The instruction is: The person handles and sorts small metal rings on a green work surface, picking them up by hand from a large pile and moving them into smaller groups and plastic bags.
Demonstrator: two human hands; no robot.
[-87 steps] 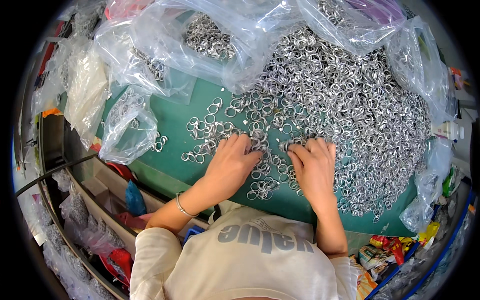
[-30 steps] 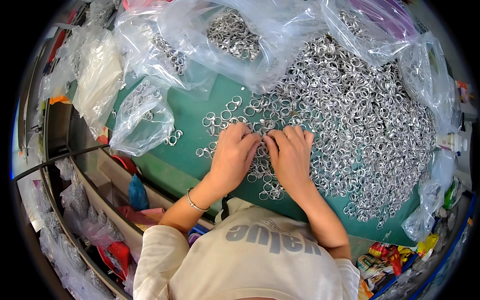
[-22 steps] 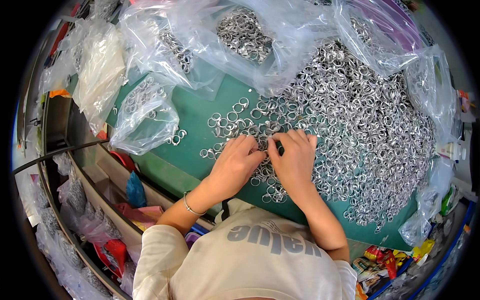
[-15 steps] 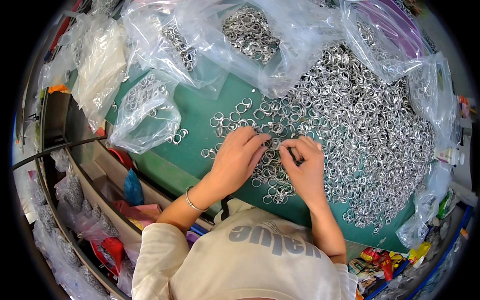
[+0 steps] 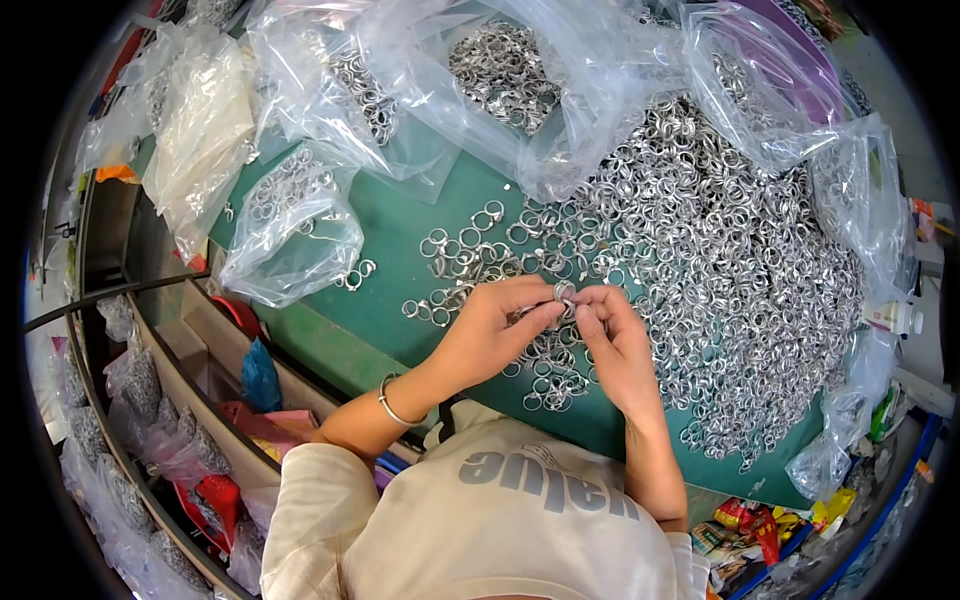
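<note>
My left hand (image 5: pixel 505 318) and my right hand (image 5: pixel 615 335) meet over the green tabletop (image 5: pixel 395 240). Between their fingertips is a silver ring (image 5: pixel 564 291), pinched from both sides; whether a second ring is with it, I cannot tell. Loose rings (image 5: pixel 555 385) lie under and around my hands, and a few small clusters (image 5: pixel 468 238) are spread just beyond my left hand. To the right of my right hand, a large heap of silver rings (image 5: pixel 745 270) covers much of the table.
Clear plastic bags with rings stand along the far side, one open bag (image 5: pixel 500 75) in the middle. A smaller bag (image 5: pixel 295 225) lies at the left. Below it are open drawers (image 5: pixel 215 350) with a blue bag (image 5: pixel 262 375). Colourful wrappers (image 5: pixel 755 525) sit at lower right.
My hands have come together from slightly apart, fingertips meeting. A ring now shows raised between them.
</note>
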